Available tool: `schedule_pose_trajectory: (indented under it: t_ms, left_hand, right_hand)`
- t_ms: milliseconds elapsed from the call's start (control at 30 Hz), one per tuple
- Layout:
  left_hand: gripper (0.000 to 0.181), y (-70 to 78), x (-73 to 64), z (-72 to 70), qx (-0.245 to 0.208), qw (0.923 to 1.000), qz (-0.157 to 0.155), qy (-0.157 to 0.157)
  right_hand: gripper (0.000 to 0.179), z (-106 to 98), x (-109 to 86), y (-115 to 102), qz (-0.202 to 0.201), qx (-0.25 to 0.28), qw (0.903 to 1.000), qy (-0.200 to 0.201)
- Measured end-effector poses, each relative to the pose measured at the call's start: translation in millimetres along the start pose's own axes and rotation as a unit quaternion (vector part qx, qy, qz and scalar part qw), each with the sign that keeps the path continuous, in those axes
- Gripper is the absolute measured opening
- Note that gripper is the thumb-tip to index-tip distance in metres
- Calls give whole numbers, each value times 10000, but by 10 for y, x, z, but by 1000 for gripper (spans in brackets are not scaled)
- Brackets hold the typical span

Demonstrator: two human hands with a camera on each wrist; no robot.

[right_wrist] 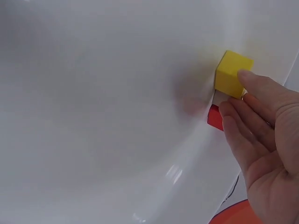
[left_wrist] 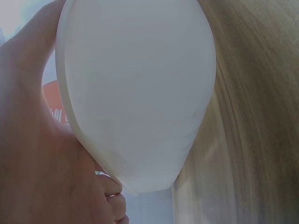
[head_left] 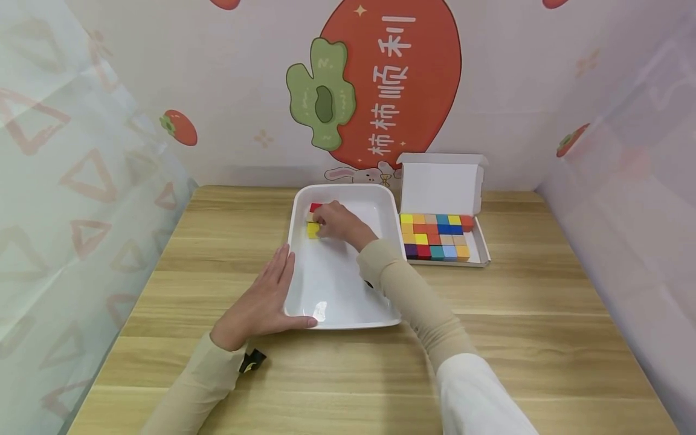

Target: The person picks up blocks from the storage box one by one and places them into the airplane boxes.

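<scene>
In the head view, a white tray [head_left: 348,302] lies on the wooden table. My left hand [head_left: 266,296] rests at its near-left corner, fingers straight along the left side and thumb along the front rim. The left wrist view shows the tray's outer wall [left_wrist: 135,93] beside that hand. Inside the tray, at the far left, my right hand [head_left: 339,222] pinches a yellow block [right_wrist: 231,72], the thumb pressed to one face. Beyond it sit a beige block [right_wrist: 219,98] and a red block [right_wrist: 215,116], both partly hidden by the fingers.
Right of the tray, an open white box [head_left: 440,187] holds rows of coloured blocks [head_left: 432,238], its lid raised against the back. A small black object [head_left: 252,360] shows by the left wrist. Printed cloth walls [head_left: 234,121] stand around the table.
</scene>
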State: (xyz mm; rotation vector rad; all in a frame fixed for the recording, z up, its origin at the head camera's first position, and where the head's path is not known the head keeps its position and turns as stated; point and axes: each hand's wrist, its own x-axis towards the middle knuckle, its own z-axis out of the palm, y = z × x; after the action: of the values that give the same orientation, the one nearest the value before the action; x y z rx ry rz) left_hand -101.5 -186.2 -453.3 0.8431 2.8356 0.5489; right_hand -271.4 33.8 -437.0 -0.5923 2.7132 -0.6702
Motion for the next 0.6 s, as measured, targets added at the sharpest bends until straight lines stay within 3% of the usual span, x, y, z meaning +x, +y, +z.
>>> schedule_pose_trajectory:
  t_ms: [267,600]
  left_hand:
    - [142,8,-5,-3,-34,10000,-25,-34]
    - [142,23,3,-23,2,9998,-161,-127]
  right_hand:
    - [35,-70,-84,-17,-270,-134,9995,-12]
    - [34,-423,-349,-23,-979,-105,9951,95]
